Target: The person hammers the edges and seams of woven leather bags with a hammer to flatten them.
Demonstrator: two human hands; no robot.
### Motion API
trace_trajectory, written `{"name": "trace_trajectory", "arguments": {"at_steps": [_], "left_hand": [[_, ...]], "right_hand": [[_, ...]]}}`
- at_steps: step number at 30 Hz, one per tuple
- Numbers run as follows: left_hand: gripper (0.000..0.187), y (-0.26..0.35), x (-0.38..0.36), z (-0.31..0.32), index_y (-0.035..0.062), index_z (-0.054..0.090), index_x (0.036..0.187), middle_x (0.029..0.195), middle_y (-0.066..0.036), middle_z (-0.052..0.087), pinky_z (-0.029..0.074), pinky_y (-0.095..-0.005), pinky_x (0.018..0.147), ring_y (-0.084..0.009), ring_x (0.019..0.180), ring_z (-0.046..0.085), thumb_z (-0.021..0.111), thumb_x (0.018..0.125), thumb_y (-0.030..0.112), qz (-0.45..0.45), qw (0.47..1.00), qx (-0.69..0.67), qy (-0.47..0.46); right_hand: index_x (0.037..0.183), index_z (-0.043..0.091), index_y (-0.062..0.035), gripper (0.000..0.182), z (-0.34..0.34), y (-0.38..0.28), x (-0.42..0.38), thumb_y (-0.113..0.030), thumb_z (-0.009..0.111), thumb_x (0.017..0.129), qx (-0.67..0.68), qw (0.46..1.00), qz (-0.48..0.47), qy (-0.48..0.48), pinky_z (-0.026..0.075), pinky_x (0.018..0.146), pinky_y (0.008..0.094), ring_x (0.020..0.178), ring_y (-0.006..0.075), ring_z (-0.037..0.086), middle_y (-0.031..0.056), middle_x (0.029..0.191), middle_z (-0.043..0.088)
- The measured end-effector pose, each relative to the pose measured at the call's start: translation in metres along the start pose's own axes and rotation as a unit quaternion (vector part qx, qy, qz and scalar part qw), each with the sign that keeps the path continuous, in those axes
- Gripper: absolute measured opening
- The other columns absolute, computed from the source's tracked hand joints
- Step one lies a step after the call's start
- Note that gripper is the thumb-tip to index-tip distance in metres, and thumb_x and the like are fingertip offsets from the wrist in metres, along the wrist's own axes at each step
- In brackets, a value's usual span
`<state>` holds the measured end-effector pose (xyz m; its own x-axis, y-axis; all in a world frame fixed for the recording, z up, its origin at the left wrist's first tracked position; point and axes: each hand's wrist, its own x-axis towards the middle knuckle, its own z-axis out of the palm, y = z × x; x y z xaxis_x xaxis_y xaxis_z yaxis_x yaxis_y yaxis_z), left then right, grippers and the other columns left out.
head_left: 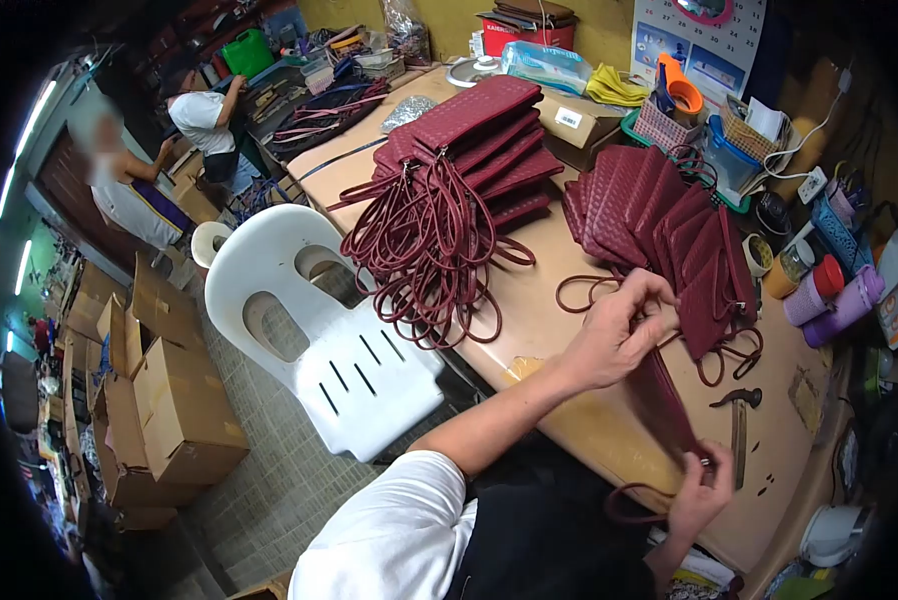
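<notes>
A dark red pouch (661, 400) is held on edge over the near part of the table, slightly blurred. At its upper end my left hand (619, 330) has its fingers pinched together on it. Its lower end, with a small metal fitting, is gripped by my right hand (701, 492), and a thin strap loop (634, 490) hangs beside that hand. Beyond my hands, a row of similar pouches (659, 215) leans on the table. Further left stands a tall stack of red pouches (479, 130), its strap loops (429, 250) drooping over the table edge.
A hammer (739, 435) lies right of my hands. Cups (819, 290) and baskets (662, 125) line the table's far right side. Left of the table (509, 350) are a white plastic chair (354, 370) and open cardboard boxes (174, 400). Two other people (204, 115) are at the back left.
</notes>
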<state>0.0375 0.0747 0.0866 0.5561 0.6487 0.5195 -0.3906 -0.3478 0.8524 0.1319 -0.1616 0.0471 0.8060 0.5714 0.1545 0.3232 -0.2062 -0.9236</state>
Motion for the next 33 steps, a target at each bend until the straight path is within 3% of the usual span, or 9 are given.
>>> {"name": "trace_trajectory", "arguments": {"at_steps": [2, 5, 10, 13, 20, 24, 27, 30, 33], "left_hand": [[0.029, -0.008, 0.001, -0.013, 0.0018, 0.056, 0.107, 0.081, -0.002, 0.053, 0.043, -0.0263, 0.07, -0.0112, 0.074, 0.051, 0.07, 0.087, 0.017, 0.039, 0.994, 0.044, -0.092], [0.032, -0.047, -0.01, -0.027, 0.0029, 0.067, 0.102, 0.087, -0.005, 0.061, 0.045, -0.0305, 0.08, -0.0166, 0.085, 0.057, 0.079, 0.078, 0.021, 0.053, 0.96, 0.134, -0.241], [0.019, -0.057, -0.018, -0.034, 0.0043, 0.073, 0.088, 0.085, -0.007, 0.063, 0.046, -0.0316, 0.079, -0.0188, 0.084, 0.058, 0.079, 0.077, 0.019, -0.098, 0.97, 0.053, -0.215], [0.022, -0.053, -0.018, -0.04, 0.0041, 0.073, 0.092, 0.083, -0.007, 0.063, 0.046, -0.0314, 0.079, -0.0187, 0.083, 0.059, 0.078, 0.078, 0.021, -0.13, 0.961, 0.095, -0.223], [0.023, -0.055, -0.036, -0.031, 0.0003, 0.07, 0.094, 0.088, -0.008, 0.065, 0.046, -0.0288, 0.073, -0.0176, 0.081, 0.058, 0.076, 0.081, 0.018, -0.275, 0.946, 0.044, -0.167], [0.016, -0.057, -0.046, -0.025, -0.0012, 0.068, 0.09, 0.09, -0.009, 0.065, 0.046, -0.0292, 0.074, -0.0179, 0.081, 0.058, 0.075, 0.079, 0.009, -0.152, 0.98, 0.054, -0.115], [0.014, -0.035, -0.046, -0.021, 0.0024, 0.067, 0.084, 0.099, -0.012, 0.062, 0.046, -0.0304, 0.082, -0.0231, 0.092, 0.06, 0.074, 0.071, 0.001, 0.01, 0.997, 0.018, -0.074], [0.017, -0.034, -0.052, -0.051, 0.0033, 0.064, 0.085, 0.102, -0.012, 0.06, 0.046, -0.0316, 0.081, -0.024, 0.091, 0.059, 0.074, 0.071, 0.002, -0.015, 0.968, 0.097, -0.23], [0.028, -0.047, -0.073, -0.06, 0.0023, 0.061, 0.1, 0.113, -0.008, 0.057, 0.046, -0.032, 0.084, -0.0184, 0.09, 0.056, 0.076, 0.076, 0.006, -0.088, 0.936, 0.14, -0.309]], "right_hand": [[0.099, 0.061, 0.0037, 0.019, -0.012, 0.01, 0.013, 0.006, 0.064, 0.08, -0.033, 0.986, -0.142, 0.086, 0.046, 0.074, 0.0232, 0.079, 0.0112, 0.055, 0.0067, 0.095, 0.06], [0.099, 0.06, 0.0031, 0.013, -0.02, 0.017, 0.022, 0.003, 0.062, 0.085, -0.068, 0.998, -0.002, -0.003, 0.045, 0.074, 0.023, 0.084, 0.0106, 0.055, 0.0053, 0.097, 0.058], [0.097, 0.061, 0.0033, 0.015, -0.013, -0.011, 0.023, -0.004, 0.068, 0.085, -0.24, 0.955, -0.167, 0.052, 0.046, 0.07, 0.0281, 0.075, 0.0153, 0.057, 0.0091, 0.081, 0.059], [0.098, 0.061, 0.0038, 0.016, -0.019, -0.014, 0.022, -0.01, 0.064, 0.09, -0.117, 0.993, 0.018, -0.027, 0.046, 0.07, 0.0286, 0.074, 0.0172, 0.057, 0.0095, 0.081, 0.059], [0.099, 0.065, 0.0037, 0.021, -0.024, -0.01, 0.019, -0.014, 0.053, 0.097, -0.137, 0.987, 0.054, -0.064, 0.042, 0.053, 0.0228, 0.059, 0.0075, 0.054, 0.0033, 0.066, 0.057], [0.101, 0.066, 0.003, 0.017, -0.026, -0.01, 0.024, -0.01, 0.056, 0.094, -0.11, 0.991, 0.061, -0.039, 0.041, 0.053, 0.0227, 0.058, 0.0073, 0.054, 0.0029, 0.064, 0.057], [0.107, 0.063, 0.0024, 0.019, -0.03, -0.007, 0.022, -0.004, 0.06, 0.089, -0.186, 0.948, -0.238, 0.1, 0.046, 0.059, 0.0262, 0.066, 0.0103, 0.059, 0.0064, 0.073, 0.061], [0.13, 0.049, -0.0007, 0.052, -0.048, -0.024, 0.018, -0.007, 0.07, 0.083, -0.102, 0.972, 0.134, -0.165, 0.05, 0.07, 0.0277, 0.078, 0.0218, 0.065, 0.0131, 0.086, 0.067], [0.134, 0.045, -0.0017, 0.066, -0.056, 0.007, 0.005, -0.017, 0.076, 0.079, -0.305, 0.908, 0.081, -0.276, 0.051, 0.076, 0.0332, 0.086, 0.0255, 0.064, 0.0153, 0.092, 0.066]]}}
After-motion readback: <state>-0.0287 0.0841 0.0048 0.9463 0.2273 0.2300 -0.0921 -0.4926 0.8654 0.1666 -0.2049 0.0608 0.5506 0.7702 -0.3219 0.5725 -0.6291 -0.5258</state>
